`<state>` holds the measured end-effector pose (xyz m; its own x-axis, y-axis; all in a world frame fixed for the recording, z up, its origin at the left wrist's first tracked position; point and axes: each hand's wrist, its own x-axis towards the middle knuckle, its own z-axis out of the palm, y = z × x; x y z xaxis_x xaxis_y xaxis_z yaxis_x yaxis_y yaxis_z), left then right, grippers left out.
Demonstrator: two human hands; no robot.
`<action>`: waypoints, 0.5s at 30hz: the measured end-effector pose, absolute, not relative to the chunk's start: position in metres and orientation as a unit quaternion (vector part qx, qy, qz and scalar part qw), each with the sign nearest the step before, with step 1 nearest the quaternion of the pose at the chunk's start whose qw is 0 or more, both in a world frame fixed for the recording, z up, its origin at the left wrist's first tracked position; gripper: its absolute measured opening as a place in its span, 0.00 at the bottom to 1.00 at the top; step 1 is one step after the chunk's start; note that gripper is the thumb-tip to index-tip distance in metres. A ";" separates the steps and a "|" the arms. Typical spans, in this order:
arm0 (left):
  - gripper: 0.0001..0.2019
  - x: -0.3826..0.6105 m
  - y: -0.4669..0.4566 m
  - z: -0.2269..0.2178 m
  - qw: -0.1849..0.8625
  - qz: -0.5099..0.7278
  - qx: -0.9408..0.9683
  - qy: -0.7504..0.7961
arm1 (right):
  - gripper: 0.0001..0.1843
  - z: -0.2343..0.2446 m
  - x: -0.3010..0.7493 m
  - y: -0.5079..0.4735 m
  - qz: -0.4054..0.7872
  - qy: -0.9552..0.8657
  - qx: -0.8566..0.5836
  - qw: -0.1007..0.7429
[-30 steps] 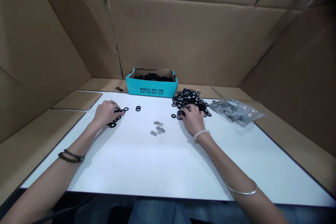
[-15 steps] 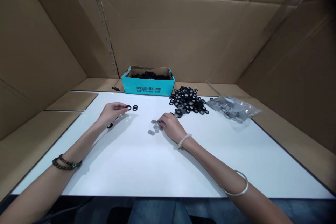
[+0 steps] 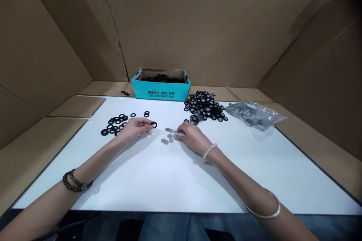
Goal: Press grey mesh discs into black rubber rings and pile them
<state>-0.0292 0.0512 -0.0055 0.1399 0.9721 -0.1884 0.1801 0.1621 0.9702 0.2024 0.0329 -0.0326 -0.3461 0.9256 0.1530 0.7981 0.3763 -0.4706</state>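
My left hand (image 3: 136, 130) pinches a black ring (image 3: 154, 124) between thumb and fingertips, held just above the white table. Beside and behind that hand lie several loose black rings (image 3: 112, 120), partly hidden by the fingers and wrist. Two more black rings overlap (image 3: 146, 113) farther back. My right hand (image 3: 195, 137) is closed at the edge of a small group of grey translucent discs (image 3: 166, 142). Its thumb and forefinger appear to grip one grey disc (image 3: 175, 136), largely covered by the fingertips.
A turquoise box (image 3: 161, 92) of black rings stands at the back. To its right is a heap of black rings with grey centres (image 3: 205, 105). A clear plastic bag (image 3: 254, 115) of grey discs lies at the right. Cardboard walls (image 3: 192, 34) surround the table.
My left hand has moved right and nearer with the black ring, uncovering the loose rings behind it. My right hand has shifted slightly right by the discs. The view has tilted a little.
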 end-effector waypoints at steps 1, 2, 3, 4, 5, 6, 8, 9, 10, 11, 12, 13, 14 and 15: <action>0.16 -0.029 0.051 -0.006 0.542 0.372 0.524 0.542 | 0.04 -0.031 0.203 0.031 0.166 -0.805 -0.537 0.190; 0.16 -0.028 0.051 -0.006 0.550 0.376 0.515 0.540 | 0.02 -0.029 0.202 0.029 0.173 -0.805 -0.536 0.184; 0.17 -0.028 0.051 -0.006 0.559 0.379 0.506 0.537 | 0.02 -0.028 0.201 0.028 0.178 -0.806 -0.534 0.184; 0.17 -0.028 0.051 -0.007 0.568 0.382 0.496 0.535 | 0.03 -0.028 0.201 0.027 0.182 -0.806 -0.531 0.188; 0.17 -0.028 0.051 -0.007 0.575 0.384 0.486 0.534 | 0.04 -0.028 0.200 0.027 0.185 -0.804 -0.530 0.195; 0.17 -0.028 0.051 -0.007 0.580 0.385 0.479 0.535 | 0.05 -0.029 0.199 0.027 0.191 -0.799 -0.531 0.206; 0.16 -0.029 0.051 -0.007 0.582 0.386 0.473 0.537 | 0.05 -0.029 0.199 0.027 0.226 -0.775 -0.539 0.239; 0.16 -0.028 0.050 -0.006 0.581 0.386 0.473 0.539 | 0.05 -0.029 0.199 0.028 0.248 -0.762 -0.542 0.254; 0.17 -0.027 0.049 -0.006 0.581 0.387 0.472 0.539 | 0.06 -0.029 0.199 0.028 0.276 -0.746 -0.543 0.269; 0.17 -0.026 0.047 -0.005 0.581 0.386 0.470 0.540 | 0.06 -0.028 0.199 0.028 0.316 -0.726 -0.540 0.285; 0.17 -0.024 0.045 -0.005 0.584 0.384 0.469 0.540 | 0.05 -0.027 0.198 0.027 0.362 -0.702 -0.533 0.303; 0.18 -0.022 0.042 -0.004 0.589 0.381 0.468 0.537 | 0.05 -0.025 0.196 0.026 0.411 -0.674 -0.522 0.324; 0.18 -0.019 0.038 -0.004 0.597 0.375 0.469 0.532 | 0.05 -0.023 0.193 0.025 0.458 -0.644 -0.506 0.346; 0.18 -0.015 0.034 -0.004 0.608 0.369 0.470 0.523 | 0.06 -0.022 0.190 0.023 0.503 -0.611 -0.488 0.368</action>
